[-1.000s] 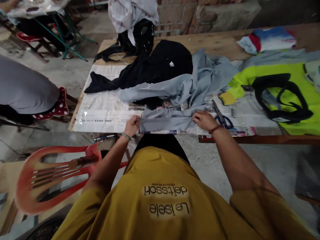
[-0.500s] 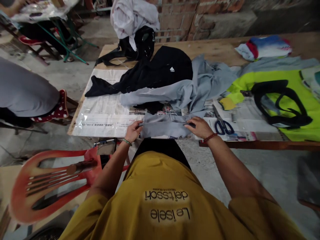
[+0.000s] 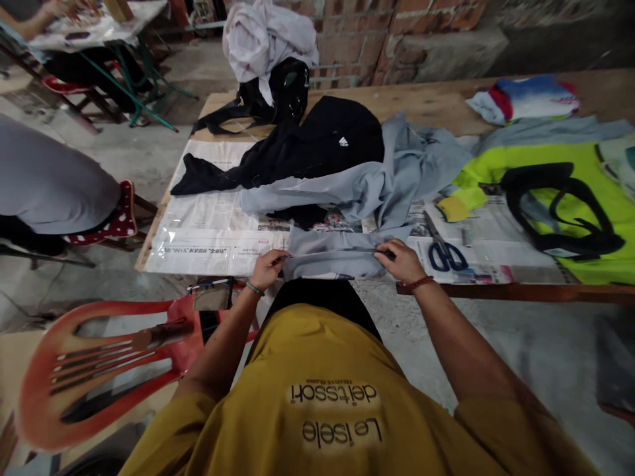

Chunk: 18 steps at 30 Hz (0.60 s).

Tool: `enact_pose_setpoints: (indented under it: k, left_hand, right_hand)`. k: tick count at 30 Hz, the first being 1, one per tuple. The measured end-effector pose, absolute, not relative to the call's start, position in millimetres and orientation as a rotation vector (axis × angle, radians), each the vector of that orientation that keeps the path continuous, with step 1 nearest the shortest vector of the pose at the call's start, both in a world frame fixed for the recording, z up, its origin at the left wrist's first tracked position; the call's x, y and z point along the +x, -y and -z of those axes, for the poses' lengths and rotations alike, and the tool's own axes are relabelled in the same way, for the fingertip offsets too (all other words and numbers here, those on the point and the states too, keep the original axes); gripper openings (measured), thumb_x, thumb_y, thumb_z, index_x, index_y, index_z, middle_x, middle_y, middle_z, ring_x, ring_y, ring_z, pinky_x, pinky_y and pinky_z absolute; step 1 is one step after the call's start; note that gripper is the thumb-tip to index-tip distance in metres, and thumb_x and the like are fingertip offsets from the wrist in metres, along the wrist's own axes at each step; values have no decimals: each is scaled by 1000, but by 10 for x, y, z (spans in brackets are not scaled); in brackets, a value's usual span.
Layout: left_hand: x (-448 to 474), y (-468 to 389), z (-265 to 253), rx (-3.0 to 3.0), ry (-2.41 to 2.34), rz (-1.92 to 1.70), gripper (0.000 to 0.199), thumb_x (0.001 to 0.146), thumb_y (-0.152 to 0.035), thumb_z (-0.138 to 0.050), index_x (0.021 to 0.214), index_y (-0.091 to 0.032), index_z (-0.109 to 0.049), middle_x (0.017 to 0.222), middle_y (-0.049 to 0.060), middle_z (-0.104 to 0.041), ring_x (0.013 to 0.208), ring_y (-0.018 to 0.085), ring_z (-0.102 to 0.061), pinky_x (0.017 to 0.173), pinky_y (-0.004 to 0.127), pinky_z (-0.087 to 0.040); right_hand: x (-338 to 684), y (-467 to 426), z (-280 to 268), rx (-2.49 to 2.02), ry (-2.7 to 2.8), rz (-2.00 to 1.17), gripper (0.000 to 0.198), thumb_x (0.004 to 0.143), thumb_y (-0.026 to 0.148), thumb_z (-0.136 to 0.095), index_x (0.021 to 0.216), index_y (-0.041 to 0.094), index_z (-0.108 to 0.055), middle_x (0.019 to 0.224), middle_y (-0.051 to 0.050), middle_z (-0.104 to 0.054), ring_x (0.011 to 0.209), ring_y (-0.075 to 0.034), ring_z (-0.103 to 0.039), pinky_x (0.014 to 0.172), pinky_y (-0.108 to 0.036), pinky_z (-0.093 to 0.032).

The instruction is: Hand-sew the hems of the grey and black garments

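Observation:
A piece of grey cloth [image 3: 335, 266] lies along the table's front edge, with a thin dark line running straight across it from hand to hand. Whether that line is a cord or a folded edge, I cannot tell. My left hand [image 3: 268, 268] is closed in a pinch at the cloth's left end. At the right end my right hand [image 3: 403, 262] pinches too, and a small dark bit shows between its fingers. Dark-handled scissors [image 3: 447, 256] lie just right of my right hand. Behind the cloth, a larger grey garment [image 3: 357, 185] lies crumpled against a black garment [image 3: 317, 135] with a white logo.
Newspaper [image 3: 198, 248] covers part of the wooden table [image 3: 436, 89]. To the right are a yellow-green garment [image 3: 585, 192] and a black strap [image 3: 536, 175]. A black bag [image 3: 290, 89] stands at the back. A red plastic chair [image 3: 109, 311] is at my left; a seated person [image 3: 54, 172] is beyond.
The strip of cloth between my hands looks tauter, with a straight dark line now across it. Both hands still pinch its ends; the view has shifted slightly.

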<state>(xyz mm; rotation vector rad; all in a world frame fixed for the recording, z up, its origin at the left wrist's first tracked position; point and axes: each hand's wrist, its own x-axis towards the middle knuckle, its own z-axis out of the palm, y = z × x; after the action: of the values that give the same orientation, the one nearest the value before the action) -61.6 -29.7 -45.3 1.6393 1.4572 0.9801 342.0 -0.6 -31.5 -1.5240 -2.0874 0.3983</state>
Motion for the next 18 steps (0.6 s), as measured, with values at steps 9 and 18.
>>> enact_pose_setpoints:
  k: [9,18]
  left_hand:
    - [-605,316,410,1806,-1305,-965,15,80,-19,-66,92,-22,-75,96,5,-75,94,19,-69,90,33,-56]
    - [-636,300,451,1873,-1220,-953,32,74,-6,-56,93,-21,-77,97,5,-76,95,18,-70,90,32,-56]
  right_hand:
    - [2767,-45,-162,-1403,2013,-448,25,92,33,-49,97,27,-72,100,-9,-72,99,-25,-66,94,-42,-53]
    - [2079,-585,-467,-1122,1493,-1130,32,90,40,-54,121,31,-59,95,0,-69,73,-17,-68,76,-38,-60]
